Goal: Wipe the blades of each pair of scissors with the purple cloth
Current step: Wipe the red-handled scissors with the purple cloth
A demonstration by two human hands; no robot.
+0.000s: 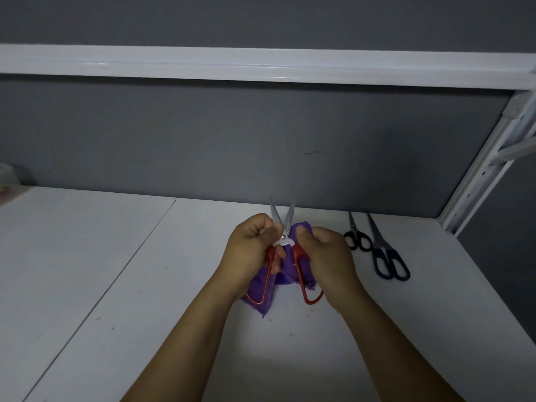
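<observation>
The red-handled scissors (285, 237) are held over the white table, blades spread apart and pointing away from me. My left hand (251, 250) grips the left red handle near the pivot. My right hand (324, 253) grips the purple cloth (285, 269) bunched against the right blade and handle, thumb on top. The cloth hangs below both hands down to the table. Two more pairs lie to the right: small black scissors (357, 235) and larger dark scissors (387, 255), both with blades together.
The white table (116, 271) has a seam running diagonally at the left. A dark grey wall stands behind it, and a white shelf bracket (487, 169) rises at the right corner. A blurred container (7, 181) sits at the far left edge.
</observation>
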